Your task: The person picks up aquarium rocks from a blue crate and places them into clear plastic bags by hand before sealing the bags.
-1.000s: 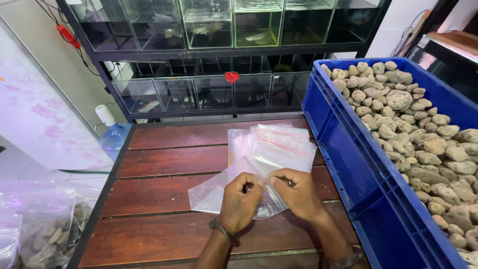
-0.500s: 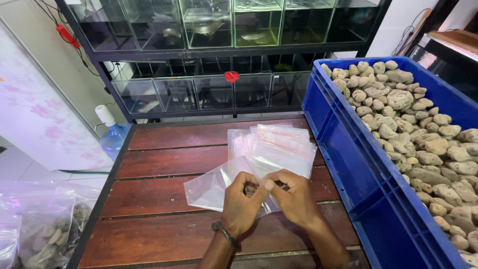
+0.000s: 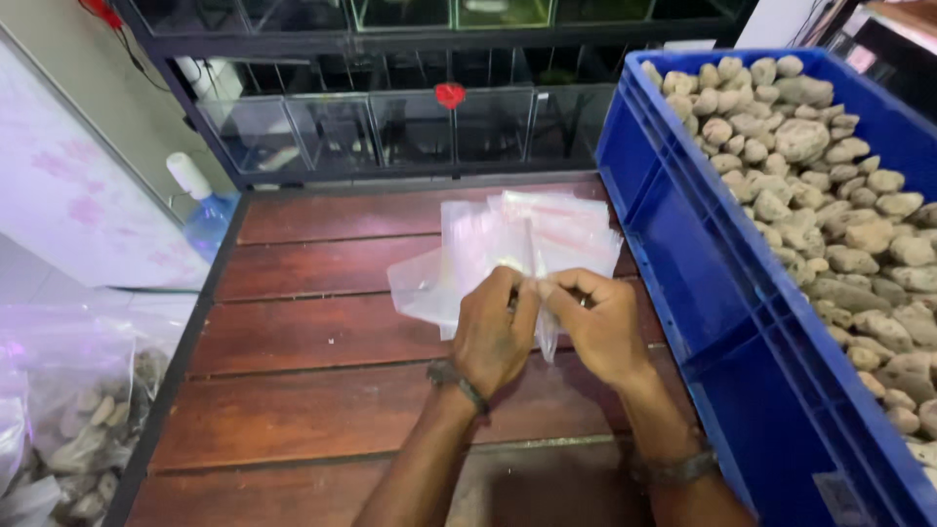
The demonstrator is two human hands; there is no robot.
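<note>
While the left hand (image 3: 493, 337) and right hand (image 3: 597, 327) pinch the mouth of a clear plastic bag (image 3: 459, 283) at frame centre over the wooden table (image 3: 312, 390), it seems unopened; the blue crate (image 3: 703, 293) of stones (image 3: 830, 195) at right waits untouched.

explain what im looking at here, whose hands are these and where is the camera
There is no machine here: the camera sits on a person's head and looks down at that person's own two bare hands. The left hand and the right hand meet over a wooden slat table, and both pinch the edge of a clear plastic bag, as if working its mouth. Under it lies a loose pile of more clear bags. To the right stands a blue plastic crate filled with pale stones. At the lower left is a bag holding stones. Behind the table is a dark rack of small glass tanks.
</note>
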